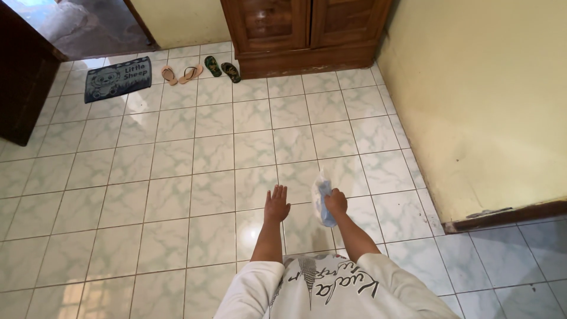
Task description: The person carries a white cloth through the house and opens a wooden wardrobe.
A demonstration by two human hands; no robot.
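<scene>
Looking down from head height, the view shows a person's two bare arms stretched out over a pale green-white tiled floor (177,177). The right hand (336,202) is closed in a fist around a crumpled light blue and white cloth (322,201), which hangs from the grip above the tiles and does not seem to touch them. The left hand (276,204) is open, fingers spread and palm down, holding nothing; whether it rests on the floor or hovers above it cannot be told. The person wears a white printed shirt (331,286).

Judging by the scene, any wiping looks barely begun: the cloth is gripped but off the floor, and the tiles ahead show no wet streaks, only a soft glare.

Further off, a dark blue doormat (117,78) lies near an open doorway, with two pairs of sandals (198,71) beside it, in front of a brown wooden cabinet (304,32). A yellow wall (484,100) runs along the right.
</scene>
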